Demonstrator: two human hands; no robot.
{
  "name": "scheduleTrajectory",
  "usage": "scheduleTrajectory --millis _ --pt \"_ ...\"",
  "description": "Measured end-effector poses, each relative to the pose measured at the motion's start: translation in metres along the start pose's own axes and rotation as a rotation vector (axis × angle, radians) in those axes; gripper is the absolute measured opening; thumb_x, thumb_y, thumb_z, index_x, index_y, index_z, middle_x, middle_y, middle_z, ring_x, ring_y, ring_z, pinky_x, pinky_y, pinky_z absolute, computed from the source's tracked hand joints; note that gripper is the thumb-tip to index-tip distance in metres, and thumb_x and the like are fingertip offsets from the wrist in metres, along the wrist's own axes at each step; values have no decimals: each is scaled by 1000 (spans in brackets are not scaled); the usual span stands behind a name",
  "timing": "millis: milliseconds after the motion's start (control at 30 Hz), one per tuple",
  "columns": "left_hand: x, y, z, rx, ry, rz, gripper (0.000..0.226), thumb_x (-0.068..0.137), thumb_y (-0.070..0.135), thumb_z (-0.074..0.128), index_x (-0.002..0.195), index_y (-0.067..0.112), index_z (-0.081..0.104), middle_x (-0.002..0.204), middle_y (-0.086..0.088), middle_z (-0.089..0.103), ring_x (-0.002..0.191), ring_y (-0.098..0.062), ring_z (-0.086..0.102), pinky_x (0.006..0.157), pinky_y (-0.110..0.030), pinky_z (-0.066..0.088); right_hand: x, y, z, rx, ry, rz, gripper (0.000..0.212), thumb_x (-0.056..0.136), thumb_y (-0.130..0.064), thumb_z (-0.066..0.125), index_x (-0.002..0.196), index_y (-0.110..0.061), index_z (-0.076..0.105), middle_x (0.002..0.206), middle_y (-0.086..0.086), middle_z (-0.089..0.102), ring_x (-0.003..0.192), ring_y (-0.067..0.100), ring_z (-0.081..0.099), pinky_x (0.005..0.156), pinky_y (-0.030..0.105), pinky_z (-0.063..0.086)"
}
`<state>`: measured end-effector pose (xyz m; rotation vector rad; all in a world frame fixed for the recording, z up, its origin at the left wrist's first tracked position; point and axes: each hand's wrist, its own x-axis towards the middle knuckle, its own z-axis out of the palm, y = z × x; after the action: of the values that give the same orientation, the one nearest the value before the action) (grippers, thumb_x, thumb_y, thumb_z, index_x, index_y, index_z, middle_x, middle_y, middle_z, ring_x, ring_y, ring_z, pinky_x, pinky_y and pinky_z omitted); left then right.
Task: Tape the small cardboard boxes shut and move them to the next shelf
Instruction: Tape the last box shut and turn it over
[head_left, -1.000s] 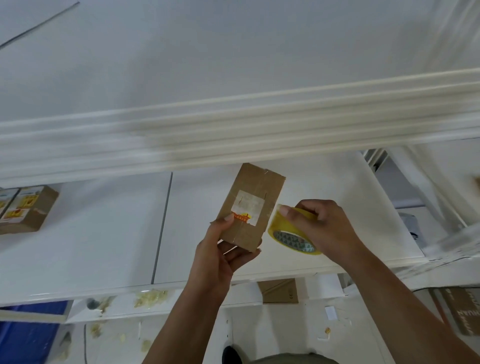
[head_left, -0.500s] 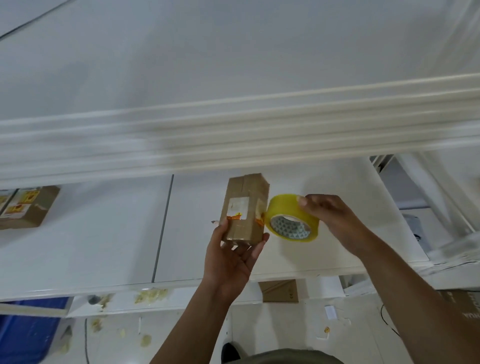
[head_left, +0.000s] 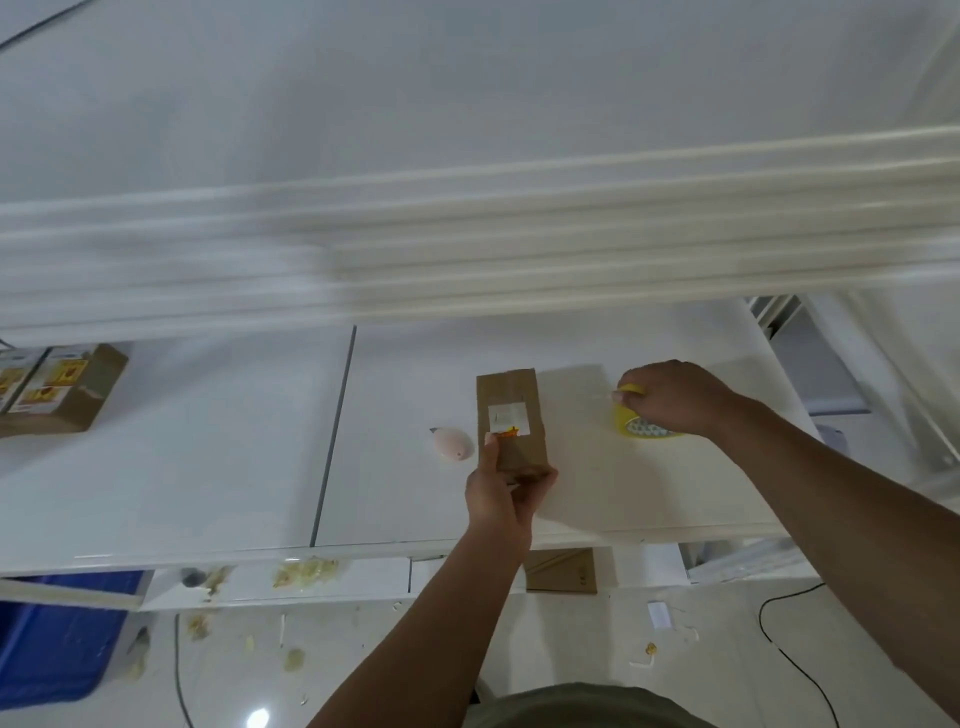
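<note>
On the head camera, the left hand (head_left: 506, 493) is gripping the box (head_left: 511, 410) by its near end over the shelf (head_left: 208, 467); the right hand (head_left: 672, 397) is clasping the tape roll (head_left: 636, 423) resting there. I am fearing that one-ended hold letting the box tip.

On the shelf (head_left: 208, 467), the box (head_left: 511, 415) lies between cutter (head_left: 453, 443) and tape roll (head_left: 631, 421).

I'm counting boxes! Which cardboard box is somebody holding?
The small cardboard box gripped at its near end by the left hand. The other boxes lie untouched at the far left of the shelf.
</note>
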<state>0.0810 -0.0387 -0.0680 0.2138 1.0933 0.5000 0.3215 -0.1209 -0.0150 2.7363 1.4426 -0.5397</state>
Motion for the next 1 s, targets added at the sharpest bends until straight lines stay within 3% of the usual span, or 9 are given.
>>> scheduleTrajectory --millis 100,233,333,500,567,733,800,900,1000 --pt "5 -4 -8 512 125 145 62 101 65 54 125 8 50 111 -18 70 77 -39 79 64 -47 68 2 0 1 14 -8 -3 39 106 -53 48 137 -35 63 145 -1 64 131 26 58 103 37 41" --pt "4 2 -21 1264 255 368 83 91 88 22 135 18 32 89 1 65 43 -21 72 69 -45 67 7 -3 -5 -2 -42 -7 44 103 -59 50 139 -37 59 144 0 62 131 25 57 103 39 41" --pt "7 8 -24 1479 291 421 92 89 91 18 139 16 33 76 2 63 41 -18 71 70 -42 67 9 -4 -7 -22 -74 -4 49 101 -63 52 141 -36 58 145 1 61 132 26 56 104 41 41" --pt "15 28 -34 1433 420 646 76 91 89 18 120 22 37 108 -8 75 86 -30 76 84 -47 62 4 -9 -4 -22 -1 -3 50 100 -59 57 141 -31 59 141 5 60 135 28 50 107 43 40" --pt "23 48 -34 1424 488 655 68 96 83 28 116 19 40 111 -11 76 92 -34 75 87 -48 60 -3 -18 -2 -17 128 -34 42 99 -48 62 135 -26 65 134 6 62 132 29 50 107 43 42" --pt "39 78 -27 1546 452 448 60 98 62 51 127 9 49 109 -10 75 92 -34 77 91 -48 62 -28 -64 17 424 635 -155 7 93 -12 69 96 -14 75 90 3 71 86 25 64 80 40 53" --pt "41 79 -28 1458 422 445 52 100 53 57 123 7 58 106 -10 75 90 -31 77 90 -48 63 -38 -84 29 636 635 -81 8 94 -10 68 95 -15 74 88 -1 71 78 17 66 75 32 53" --pt "37 77 -28 1056 309 495 31 101 40 68 105 10 74 86 -5 77 64 -22 78 77 -42 68 -51 -105 51 895 495 30 7 97 -15 68 95 -18 74 84 -7 72 76 7 66 72 26 51" --pt "14 67 -21 829 77 578 12 88 32 87 90 21 81 77 -2 79 53 -15 72 64 -33 66 -56 -120 65 1047 230 34 16 99 -47 65 103 -31 68 91 -11 71 74 12 68 61 31 58"
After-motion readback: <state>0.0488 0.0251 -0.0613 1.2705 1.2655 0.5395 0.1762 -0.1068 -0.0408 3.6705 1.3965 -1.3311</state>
